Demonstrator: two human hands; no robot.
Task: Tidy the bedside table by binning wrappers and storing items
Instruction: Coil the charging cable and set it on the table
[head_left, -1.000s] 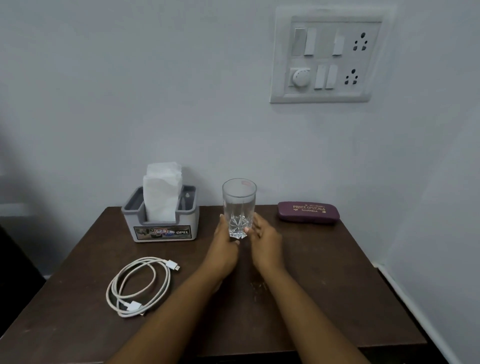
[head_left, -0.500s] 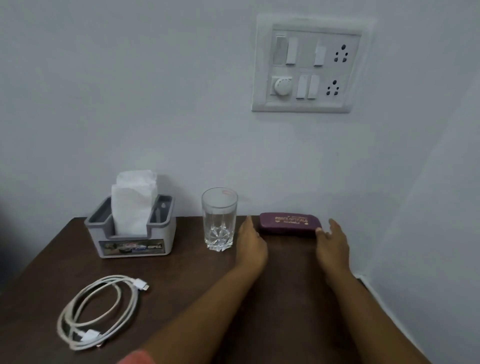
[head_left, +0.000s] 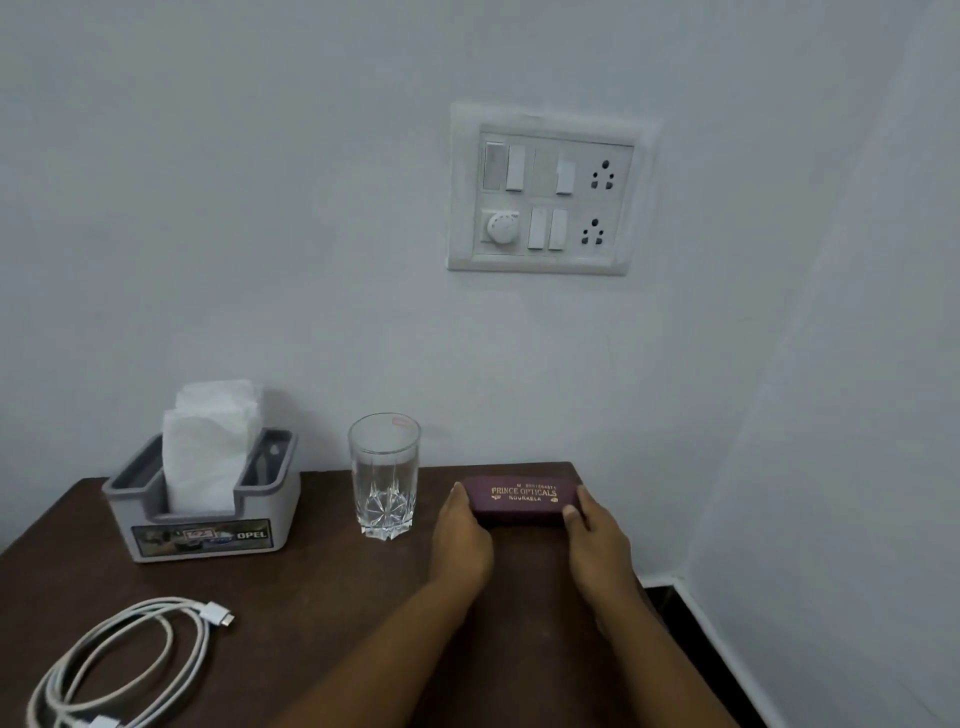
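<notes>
A maroon spectacle case (head_left: 522, 500) with gold lettering lies at the back right of the dark wooden bedside table (head_left: 322, 613). My left hand (head_left: 460, 540) holds its left end. My right hand (head_left: 592, 535) holds its right end, thumb on the front corner. Left of the case stands a clear cut-glass tumbler (head_left: 384, 475), upright and untouched. A coiled white charging cable (head_left: 130, 660) lies at the front left.
A grey tissue holder (head_left: 208, 525) with white tissues stands at the back left against the wall. A switch and socket panel (head_left: 545, 189) is on the wall above. The table's right edge is next to the side wall and a dark floor strip (head_left: 670, 608).
Both hands left the tumbler, moved right and closed in on the two ends of the spectacle case. The view swung right and upward.
</notes>
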